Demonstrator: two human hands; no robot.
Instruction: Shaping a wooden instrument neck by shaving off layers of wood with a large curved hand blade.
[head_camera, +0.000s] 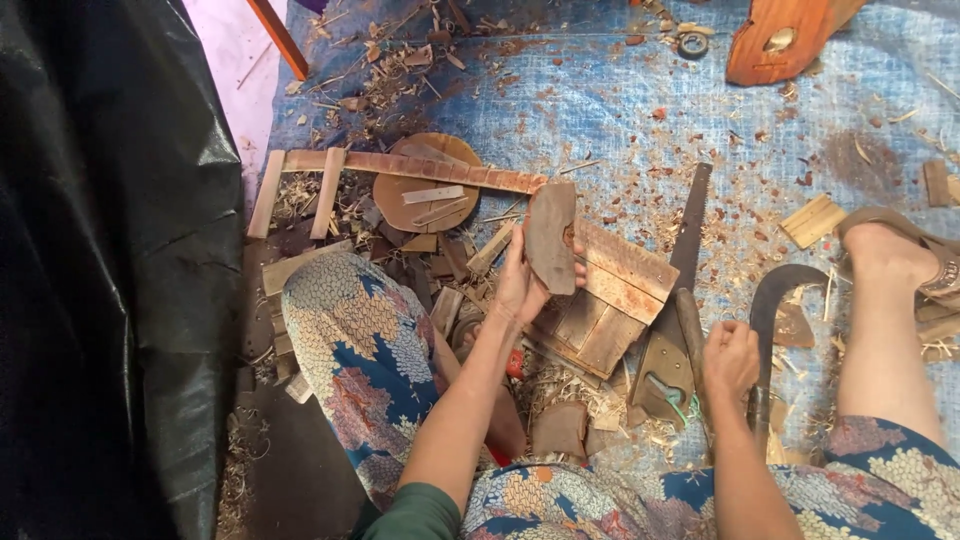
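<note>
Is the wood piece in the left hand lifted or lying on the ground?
Lifted: the left hand holds the wood piece upright, above the planks.

Upright curved brown wood piece (551, 236), curved blade (775, 300)

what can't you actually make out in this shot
Head view only:
- Curved dark metal blade: its lower end is hidden behind the right hand, which grips it.
- Back of the curved brown wood piece: faces away, held by the left hand.
- Orange-brown carved wood piece: cut off by the top edge.
- Floor at left: covered by black plastic sheet.
</note>
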